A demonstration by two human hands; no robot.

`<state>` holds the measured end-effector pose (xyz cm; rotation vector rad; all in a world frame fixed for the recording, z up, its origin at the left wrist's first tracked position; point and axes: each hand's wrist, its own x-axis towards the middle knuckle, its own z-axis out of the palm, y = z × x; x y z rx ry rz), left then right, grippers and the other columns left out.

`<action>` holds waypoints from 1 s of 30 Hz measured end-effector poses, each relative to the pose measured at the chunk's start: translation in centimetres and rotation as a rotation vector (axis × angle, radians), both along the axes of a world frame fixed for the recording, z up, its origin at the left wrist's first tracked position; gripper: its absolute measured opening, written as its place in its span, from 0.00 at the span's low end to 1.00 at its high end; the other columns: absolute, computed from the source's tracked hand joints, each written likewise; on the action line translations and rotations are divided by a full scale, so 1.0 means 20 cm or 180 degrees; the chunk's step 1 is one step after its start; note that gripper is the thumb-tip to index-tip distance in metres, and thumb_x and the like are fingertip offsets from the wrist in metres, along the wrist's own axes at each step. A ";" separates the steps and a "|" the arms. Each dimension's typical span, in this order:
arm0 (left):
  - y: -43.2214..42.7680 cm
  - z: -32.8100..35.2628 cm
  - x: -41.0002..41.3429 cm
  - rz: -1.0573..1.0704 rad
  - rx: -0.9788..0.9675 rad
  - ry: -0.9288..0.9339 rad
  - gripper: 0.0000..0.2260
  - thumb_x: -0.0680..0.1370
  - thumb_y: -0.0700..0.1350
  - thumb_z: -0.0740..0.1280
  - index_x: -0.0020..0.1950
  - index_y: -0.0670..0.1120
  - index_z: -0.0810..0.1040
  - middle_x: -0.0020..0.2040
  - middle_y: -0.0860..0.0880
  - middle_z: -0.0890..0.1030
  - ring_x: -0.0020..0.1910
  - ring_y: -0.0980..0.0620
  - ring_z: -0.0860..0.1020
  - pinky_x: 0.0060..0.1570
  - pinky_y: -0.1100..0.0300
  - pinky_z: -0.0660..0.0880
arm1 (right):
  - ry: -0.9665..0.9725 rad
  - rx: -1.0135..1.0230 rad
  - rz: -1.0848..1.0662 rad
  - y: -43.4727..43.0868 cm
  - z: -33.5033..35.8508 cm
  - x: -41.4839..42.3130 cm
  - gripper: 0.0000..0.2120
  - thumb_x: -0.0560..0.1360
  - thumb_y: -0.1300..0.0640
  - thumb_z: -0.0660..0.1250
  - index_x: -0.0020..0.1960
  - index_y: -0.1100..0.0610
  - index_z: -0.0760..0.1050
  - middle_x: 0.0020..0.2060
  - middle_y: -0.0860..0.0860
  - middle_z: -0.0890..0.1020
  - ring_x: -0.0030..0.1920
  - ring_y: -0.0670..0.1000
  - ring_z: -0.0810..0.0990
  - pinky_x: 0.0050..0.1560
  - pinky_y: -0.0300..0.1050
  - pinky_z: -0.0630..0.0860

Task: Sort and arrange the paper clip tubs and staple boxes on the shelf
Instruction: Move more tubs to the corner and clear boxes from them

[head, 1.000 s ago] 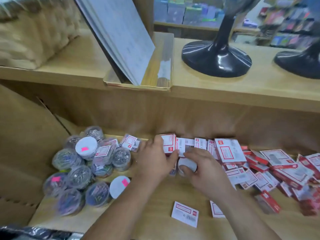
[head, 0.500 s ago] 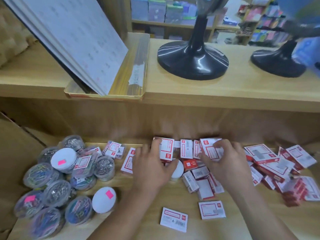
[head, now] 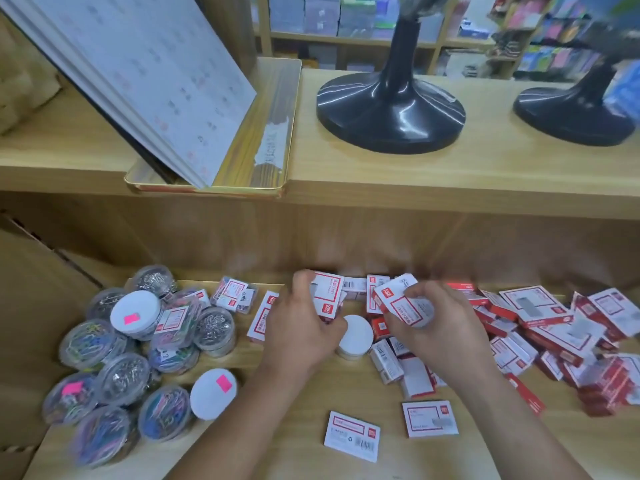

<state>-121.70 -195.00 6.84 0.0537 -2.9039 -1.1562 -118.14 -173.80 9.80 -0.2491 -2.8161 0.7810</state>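
Several clear round paper clip tubs (head: 124,348) lie heaped at the left of the lower shelf (head: 298,455), some showing white lids with pink stickers. Red and white staple boxes (head: 540,327) lie scattered across the middle and right. My left hand (head: 298,327) grips a staple box (head: 327,296) lifted off the pile. My right hand (head: 436,323) pinches another staple box (head: 398,303), tilted. One white-lidded tub (head: 356,334) stands between my hands among the boxes. Two staple boxes (head: 351,433) lie flat near the front edge.
On the upper shelf (head: 450,168) stand two black fan bases (head: 389,112), and a gold-rimmed tray (head: 263,147) holds leaning white sheets (head: 149,74). A cardboard flap (head: 38,306) borders the tubs on the left. Stocked shelves fill the background.
Both hands have lifted a staple box each from the pile. The white-lidded tub between them now shows. The camera has shifted a little left.
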 end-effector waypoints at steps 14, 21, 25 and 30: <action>0.02 0.20 0.18 -0.0385 0.0667 0.0383 0.34 0.66 0.70 0.73 0.69 0.62 0.69 0.55 0.64 0.82 0.57 0.61 0.79 0.56 0.55 0.78 | 0.0085 -0.0272 -0.0055 0.05 0.12 0.07 0.24 0.64 0.38 0.76 0.57 0.44 0.76 0.53 0.43 0.81 0.58 0.48 0.78 0.52 0.48 0.76; 0.61 0.29 0.38 -0.1288 0.0421 0.0481 0.38 0.66 0.75 0.67 0.72 0.61 0.69 0.62 0.61 0.77 0.61 0.61 0.71 0.54 0.65 0.67 | 0.0048 -0.0309 -0.0555 0.61 0.17 0.40 0.26 0.65 0.35 0.71 0.60 0.41 0.74 0.56 0.43 0.82 0.58 0.48 0.79 0.55 0.52 0.79; 0.99 0.27 0.52 -0.1840 0.0351 0.0463 0.39 0.68 0.73 0.70 0.76 0.60 0.66 0.65 0.64 0.72 0.65 0.64 0.66 0.58 0.72 0.61 | -0.0098 -0.0352 -0.0901 0.97 0.13 0.66 0.24 0.65 0.39 0.73 0.60 0.44 0.75 0.51 0.43 0.83 0.54 0.50 0.81 0.54 0.52 0.79; 1.34 0.16 0.74 -0.2444 0.0117 0.0360 0.39 0.67 0.69 0.71 0.74 0.54 0.70 0.65 0.55 0.79 0.63 0.55 0.74 0.61 0.64 0.69 | -0.0459 -0.0026 -0.1197 1.27 -0.02 0.94 0.24 0.65 0.51 0.76 0.60 0.45 0.76 0.50 0.48 0.83 0.55 0.57 0.79 0.51 0.50 0.77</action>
